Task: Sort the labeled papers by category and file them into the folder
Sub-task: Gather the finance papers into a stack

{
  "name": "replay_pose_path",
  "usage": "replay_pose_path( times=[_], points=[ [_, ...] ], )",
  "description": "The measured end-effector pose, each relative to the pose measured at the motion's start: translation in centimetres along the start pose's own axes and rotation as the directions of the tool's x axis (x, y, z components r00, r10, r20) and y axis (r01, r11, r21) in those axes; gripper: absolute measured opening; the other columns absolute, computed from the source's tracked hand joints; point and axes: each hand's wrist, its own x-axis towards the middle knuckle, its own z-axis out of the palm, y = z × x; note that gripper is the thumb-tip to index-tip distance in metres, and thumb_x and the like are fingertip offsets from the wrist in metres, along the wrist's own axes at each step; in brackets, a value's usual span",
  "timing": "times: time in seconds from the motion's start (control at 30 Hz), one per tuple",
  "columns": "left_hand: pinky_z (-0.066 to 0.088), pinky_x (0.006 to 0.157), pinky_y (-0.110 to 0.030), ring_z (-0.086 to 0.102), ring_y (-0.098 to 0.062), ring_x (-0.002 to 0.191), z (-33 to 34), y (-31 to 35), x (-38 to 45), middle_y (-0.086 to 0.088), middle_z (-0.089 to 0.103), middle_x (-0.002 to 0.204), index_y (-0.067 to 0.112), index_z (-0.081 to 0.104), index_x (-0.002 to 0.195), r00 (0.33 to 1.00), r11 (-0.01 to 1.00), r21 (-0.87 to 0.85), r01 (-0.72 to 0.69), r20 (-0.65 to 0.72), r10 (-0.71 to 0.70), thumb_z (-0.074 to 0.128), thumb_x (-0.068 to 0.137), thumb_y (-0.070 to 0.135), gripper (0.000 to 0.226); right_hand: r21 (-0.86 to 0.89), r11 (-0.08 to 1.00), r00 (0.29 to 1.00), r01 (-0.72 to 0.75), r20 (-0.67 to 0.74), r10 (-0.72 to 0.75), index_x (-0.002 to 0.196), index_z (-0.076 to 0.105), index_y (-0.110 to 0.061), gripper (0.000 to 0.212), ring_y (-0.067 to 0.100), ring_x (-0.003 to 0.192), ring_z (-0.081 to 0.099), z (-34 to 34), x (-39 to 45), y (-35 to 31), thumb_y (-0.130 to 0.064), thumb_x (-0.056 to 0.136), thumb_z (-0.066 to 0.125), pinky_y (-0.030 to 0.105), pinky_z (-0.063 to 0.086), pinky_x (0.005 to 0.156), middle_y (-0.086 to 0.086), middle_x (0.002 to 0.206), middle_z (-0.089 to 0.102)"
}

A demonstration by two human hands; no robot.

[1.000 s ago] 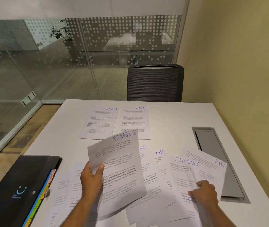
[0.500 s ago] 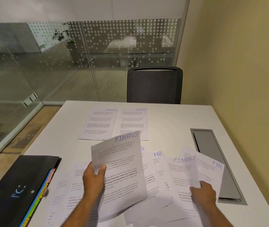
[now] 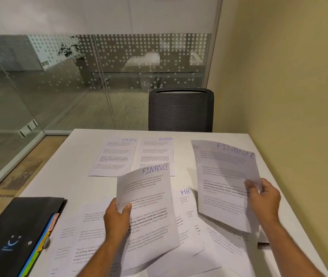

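So far only a SPORTS sheet (image 3: 114, 156) and an ADMIN sheet (image 3: 156, 154) are laid out; one FINANCE sheet (image 3: 149, 212) is pinched by the left hand (image 3: 117, 218) fingers, another FINANCE sheet (image 3: 227, 182) by the right hand (image 3: 264, 198); the folder (image 3: 13, 234) is judged unfilled.

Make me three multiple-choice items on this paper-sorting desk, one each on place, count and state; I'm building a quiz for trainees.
1. Where does the black folder lie?
A. near left corner of the table
B. on the chair
C. under the ADMIN sheet

2. How many sheets marked FINANCE are held up?
A. one
B. two
C. four

3. What is the right hand doing?
A. resting flat on the table
B. gripping a sheet
C. holding a pen

Key: 1 A, it sits at the table's near left edge. 2 B, the left hand and right hand each hold a FINANCE sheet. 3 B, its fingers pinch the paper's edge.
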Motion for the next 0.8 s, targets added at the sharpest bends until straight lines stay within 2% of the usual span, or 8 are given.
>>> replay_pose_path(
  times=[0.07,0.13,0.23,0.4,0.53,0.63,0.7,0.8],
  points=[
    [0.053,0.071,-0.029,0.065,-0.021,0.089,0.4,0.3,0.1,-0.009,0.069,0.106,0.014,0.060,0.121,1.000,1.000,-0.018,0.020,0.008,-0.020,0.067,0.091,0.009,0.031,0.088,0.996,0.999,-0.016,0.052,0.011,0.088,0.069,-0.027,0.021,0.009,0.075,0.068,0.5,0.3,-1.1,-0.005,0.090,0.070,0.008,0.052,0.062,-0.012,0.075,0.073],
    [0.053,0.070,-0.027,0.065,-0.020,0.089,0.9,0.7,0.1,-0.007,0.069,0.105,0.014,0.060,0.122,0.999,0.998,-0.049,0.039,0.018,-0.038,0.067,0.091,0.009,0.032,0.181,0.981,0.992,-0.064,0.115,0.044,0.092,0.070,-0.021,0.020,0.002,0.067,0.069,1.3,0.2,-1.8,-0.001,0.088,0.070,0.014,0.054,0.058,-0.015,0.075,0.075],
    [0.059,0.079,-0.038,0.068,-0.022,0.093,1.7,1.2,0.2,-0.006,0.071,0.108,0.019,0.061,0.121,0.995,0.987,-0.129,0.092,0.055,-0.086,0.070,0.089,0.011,0.035,0.256,0.946,0.957,-0.198,0.257,0.131,0.099,0.069,-0.009,0.018,0.008,0.064,0.072,3.2,-0.5,-2.3,0.004,0.087,0.068,0.019,0.056,0.055,-0.005,0.076,0.077],
    [0.061,0.081,-0.045,0.074,-0.024,0.089,3.1,3.2,-0.7,-0.004,0.076,0.102,0.019,0.063,0.118,0.975,0.948,-0.264,0.177,0.177,-0.132,0.063,0.096,0.027,0.023,0.208,0.923,0.882,-0.323,0.420,0.214,0.104,0.070,-0.008,0.019,0.019,0.077,0.076,6.8,-2.8,-1.0,0.003,0.089,0.067,0.028,0.061,0.065,0.003,0.088,0.079],
    [0.060,0.081,-0.042,0.074,-0.025,0.091,4.0,4.9,-2.6,-0.004,0.077,0.100,0.022,0.066,0.113,0.939,0.905,-0.357,0.232,0.324,-0.113,0.046,0.100,0.049,0.035,0.145,0.944,0.866,-0.295,0.457,0.200,0.105,0.069,-0.016,0.020,0.023,0.092,0.074,9.2,-5.2,0.4,-0.002,0.090,0.068,0.032,0.060,0.078,0.007,0.102,0.077],
    [0.061,0.070,-0.035,0.075,-0.021,0.088,4.2,5.0,-3.9,-0.003,0.077,0.101,0.022,0.064,0.114,0.951,0.936,-0.324,0.135,0.307,-0.031,0.064,0.096,0.027,0.020,0.123,0.952,0.879,-0.280,0.432,0.203,0.118,0.052,-0.024,0.041,0.020,0.094,0.072,9.9,-6.6,0.5,0.000,0.089,0.069,0.026,0.057,0.072,0.004,0.103,0.074],
    [0.061,0.071,-0.031,0.074,-0.016,0.088,3.9,4.8,-4.2,0.000,0.076,0.101,0.021,0.063,0.117,0.969,0.961,-0.273,0.048,0.247,0.022,0.068,0.092,0.015,0.026,0.182,0.943,0.891,-0.279,0.416,0.183,0.130,0.041,-0.034,0.062,0.016,0.093,0.073,9.8,-7.3,0.2,0.002,0.088,0.069,0.027,0.059,0.070,0.000,0.102,0.075],
    [0.058,0.067,-0.022,0.072,-0.010,0.089,3.5,4.7,-4.2,0.004,0.074,0.100,0.022,0.062,0.113,0.972,0.965,-0.261,-0.022,0.222,0.082,0.067,0.092,0.009,0.025,0.215,0.952,0.917,-0.219,0.377,0.126,0.130,0.047,-0.025,0.057,0.017,0.097,0.072,9.4,-7.7,-0.2,0.003,0.087,0.069,0.029,0.061,0.073,0.000,0.107,0.073]
  ],
)
